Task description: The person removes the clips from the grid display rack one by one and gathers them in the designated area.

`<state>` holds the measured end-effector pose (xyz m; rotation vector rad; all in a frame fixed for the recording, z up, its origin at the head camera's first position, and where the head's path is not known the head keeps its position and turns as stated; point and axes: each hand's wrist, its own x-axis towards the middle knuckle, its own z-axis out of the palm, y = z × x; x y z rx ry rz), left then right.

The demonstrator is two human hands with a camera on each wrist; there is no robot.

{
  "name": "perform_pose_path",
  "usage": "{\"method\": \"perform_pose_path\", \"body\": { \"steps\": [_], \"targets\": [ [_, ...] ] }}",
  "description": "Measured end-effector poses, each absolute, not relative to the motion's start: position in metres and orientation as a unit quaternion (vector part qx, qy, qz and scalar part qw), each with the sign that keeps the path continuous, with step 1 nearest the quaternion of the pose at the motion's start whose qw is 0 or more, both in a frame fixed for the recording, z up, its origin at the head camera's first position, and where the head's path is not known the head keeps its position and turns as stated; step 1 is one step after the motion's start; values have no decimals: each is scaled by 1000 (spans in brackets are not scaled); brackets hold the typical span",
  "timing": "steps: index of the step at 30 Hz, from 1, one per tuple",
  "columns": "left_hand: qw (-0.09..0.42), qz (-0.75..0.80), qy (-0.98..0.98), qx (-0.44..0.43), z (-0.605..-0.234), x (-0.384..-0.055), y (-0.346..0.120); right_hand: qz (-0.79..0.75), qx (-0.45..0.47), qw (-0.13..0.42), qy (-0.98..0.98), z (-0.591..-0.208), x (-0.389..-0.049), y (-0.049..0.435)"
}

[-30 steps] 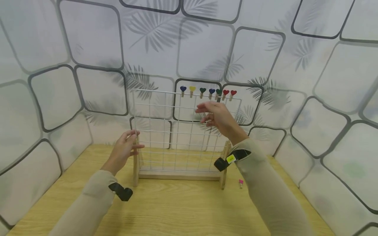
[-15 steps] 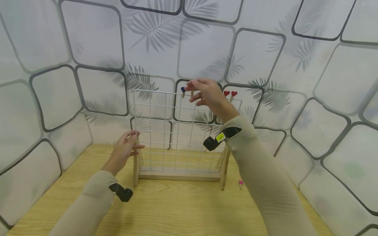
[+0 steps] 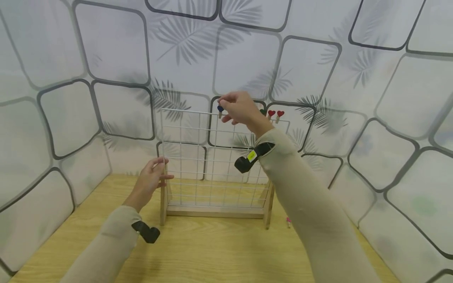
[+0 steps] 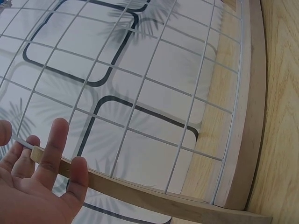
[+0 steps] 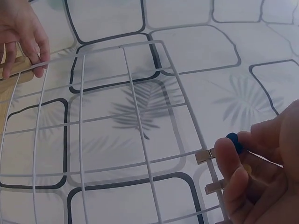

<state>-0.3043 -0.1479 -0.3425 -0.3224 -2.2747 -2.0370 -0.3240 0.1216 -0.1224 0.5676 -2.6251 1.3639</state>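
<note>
A white wire grid rack with a wooden base stands on the table. My right hand is at its top rail, thumb and fingertips pinching a clothespin with a blue heart. That clothespin's wooden end sits on the rail wire. Beside it a second clothespin is partly covered by my fingers. My left hand holds the rack's left edge by its wooden post, two fingers stretched out in front of the grid.
Right of my right hand, two red heart clothespins and a green one show on the top rail. A pink clothespin lies on the table right of the rack. A patterned wall covering rises behind.
My right hand has moved up and left along the top rail to the blue heart clothespin at the row's left end, covering several others. My left hand has stayed on the rack.
</note>
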Motion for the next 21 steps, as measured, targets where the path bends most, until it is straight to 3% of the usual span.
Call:
{"method": "perform_pose_path", "body": {
  "steps": [7, 21],
  "targets": [
    [37, -662, -742, -99, -342, -303, -147, 408, 178, 84, -892, -124, -330, 116],
    [45, -657, -746, -100, -342, -303, -147, 380, 164, 175, -894, -137, -331, 107]
  ]
}}
